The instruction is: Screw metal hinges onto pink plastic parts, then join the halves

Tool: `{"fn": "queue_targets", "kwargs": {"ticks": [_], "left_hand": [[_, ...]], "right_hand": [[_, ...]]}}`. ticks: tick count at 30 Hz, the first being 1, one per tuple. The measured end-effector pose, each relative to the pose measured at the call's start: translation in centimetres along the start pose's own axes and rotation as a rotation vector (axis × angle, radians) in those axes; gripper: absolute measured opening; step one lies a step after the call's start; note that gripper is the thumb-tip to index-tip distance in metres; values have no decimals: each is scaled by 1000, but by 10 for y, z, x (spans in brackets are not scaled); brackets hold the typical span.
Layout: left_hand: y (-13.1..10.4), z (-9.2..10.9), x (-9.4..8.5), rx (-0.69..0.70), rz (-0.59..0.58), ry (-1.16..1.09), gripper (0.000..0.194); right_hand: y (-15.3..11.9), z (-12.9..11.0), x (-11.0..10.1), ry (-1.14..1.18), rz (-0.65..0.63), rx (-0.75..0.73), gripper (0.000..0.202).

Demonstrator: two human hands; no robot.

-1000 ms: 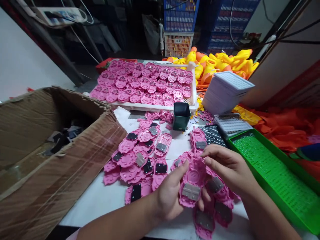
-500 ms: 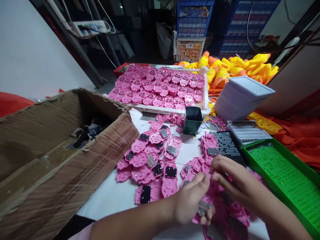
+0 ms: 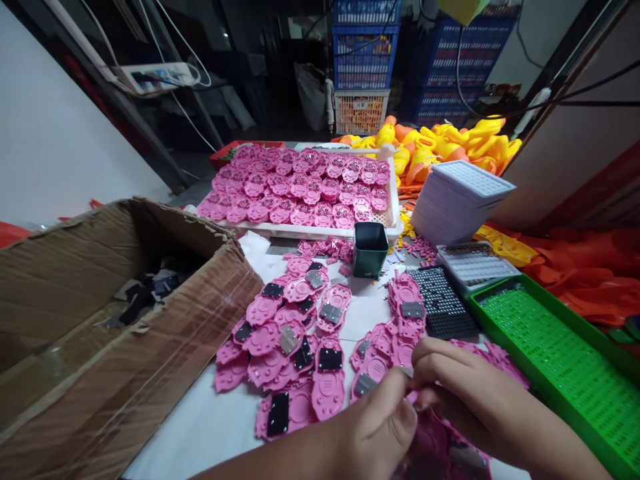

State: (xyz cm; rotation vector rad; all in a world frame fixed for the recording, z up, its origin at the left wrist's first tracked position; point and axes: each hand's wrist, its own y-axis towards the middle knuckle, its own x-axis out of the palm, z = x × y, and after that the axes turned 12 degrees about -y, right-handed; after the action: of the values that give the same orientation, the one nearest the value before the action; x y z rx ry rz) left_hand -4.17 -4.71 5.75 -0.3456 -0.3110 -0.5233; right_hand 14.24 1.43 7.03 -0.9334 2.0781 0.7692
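Observation:
My left hand [image 3: 383, 420] and my right hand [image 3: 445, 377] meet at the lower right, fingertips pinched close together. A bit of pink plastic shows between them; the left fingers are closed on this pink plastic casing, mostly hidden by the hands. What my right fingers pinch is too covered to make out. Beneath and behind the hands lie more pink casings [image 3: 377, 363], some with grey or black plates. To the left is a heap of similar casings [image 3: 263, 339], several bearing black plates [image 3: 279, 413] with small screws.
An open cardboard box [image 3: 200, 300] stands at the left. Behind are a white tray [image 3: 300, 230] of pink parts and a dark green cup [image 3: 370, 257]. At right are a black perforated tray [image 3: 445, 307], stacked white trays [image 3: 455, 207] and a green tray [image 3: 565, 360].
The view has shifted, so the table contents sit further left and slightly lower. My left hand has turned, and the grey-plated pink casing seen in it before is now mostly hidden.

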Motion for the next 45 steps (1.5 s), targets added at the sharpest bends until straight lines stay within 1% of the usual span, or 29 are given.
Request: {"fn": "queue_targets", "kwargs": {"ticks": [2,4,6,8,10,12,14,15,16,17,18,19,21,22,24,25,27,30,31,33,35,37,39,40,42,45], "left_hand": [[3,-5,1,-51,-24,-173,57],[7,-10,3,-90,-45,-343,61],[12,-15,3,-60,-80,-439,67],[17,-19,2,4,-128,-503,70],[20,-20,-1,59,-176,-571,67],[21,-20,-3,81,-202,-644,65],[20,-17,-5,90,-225,-704,66],[20,-15,-5,92,-240,-729,67],[20,-14,-5,99,-269,-747,69],[21,-13,-6,106,-308,-756,72],[22,-13,-6,112,-357,-757,75],[23,-14,-7,119,-401,-751,79],[28,-19,-8,124,-463,-728,82],[30,-22,-9,127,-469,-724,82],[35,-29,-12,144,-481,-738,80],[37,-32,-13,153,-487,-753,79],[39,-34,-16,163,-486,-778,75],[39,-31,-18,151,-423,-773,68],[39,-29,-18,139,-408,-758,68],[37,-24,-19,123,-419,-724,71],[36,-18,-20,123,-453,-696,74],[33,-14,-20,133,-469,-693,75],[29,-10,-18,125,-470,-717,74],[27,-9,-16,124,-452,-742,73],[24,-6,-12,143,-377,-813,67],[19,0,-8,193,-237,-910,52]], "right_hand": [[3,2,0,28,32,-5,9],[7,3,0,71,73,-13,8],[8,3,1,124,102,-20,10],[5,5,3,172,137,3,20],[1,8,6,256,205,64,30],[3,13,8,359,306,153,34],[19,16,6,365,384,250,31],[32,17,4,289,390,288,27],[48,17,3,159,356,324,23],[67,17,3,-30,254,322,21],[86,17,4,-239,118,295,21],[105,17,6,-431,-60,296,24],[138,19,14,-531,-187,314,28],[150,20,20,-573,-252,330,27],[167,24,32,-641,-364,377,19],[173,26,37,-675,-419,405,17],[179,30,46,-728,-496,458,22],[185,32,52,-763,-532,511,26],[187,32,53,-761,-524,522,26],[188,30,51,-735,-484,530,25],[185,25,46,-675,-404,509,22],[174,19,35,-581,-292,468,22],[154,15,22,-459,-178,437,26],[141,13,15,-400,-134,436,26],[112,13,4,-230,-26,454,24],[67,15,-3,298,269,497,28]]}}
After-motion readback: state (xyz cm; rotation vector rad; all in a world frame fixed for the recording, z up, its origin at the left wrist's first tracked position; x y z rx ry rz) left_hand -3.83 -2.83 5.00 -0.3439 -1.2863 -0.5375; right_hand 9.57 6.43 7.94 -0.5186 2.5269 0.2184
